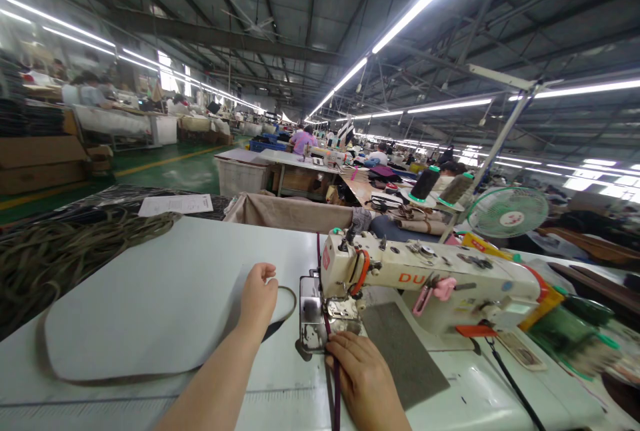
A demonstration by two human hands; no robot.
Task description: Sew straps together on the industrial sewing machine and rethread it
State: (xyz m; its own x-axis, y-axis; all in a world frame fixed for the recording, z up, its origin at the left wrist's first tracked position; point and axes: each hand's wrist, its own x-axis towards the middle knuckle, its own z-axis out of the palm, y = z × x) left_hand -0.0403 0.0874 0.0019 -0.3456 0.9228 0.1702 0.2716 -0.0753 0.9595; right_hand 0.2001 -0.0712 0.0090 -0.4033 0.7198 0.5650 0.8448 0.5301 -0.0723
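Observation:
My left hand point(260, 294) is raised a little over the white table, its fingers curled round what looks like the end of an olive strap point(294, 298). From there the strap loops back, passes behind my forearm and sweeps left across the table. On the right, my right hand point(357, 368) has its fingers closed on a narrow dark purple strip point(337, 394) just in front of the needle plate point(313, 334). That strip runs lengthwise under the presser foot of a white sewing machine point(390, 264). My fingertips hide part of the strip.
A heap of olive straps point(75, 251) lies at the left beside a paper sheet point(175, 204). Behind the table stands a cloth-lined bin point(290, 211). Pink-handled thread snips point(434, 292) are on the machine; a green fan point(510, 212) and thread cones point(425, 183) stand behind it.

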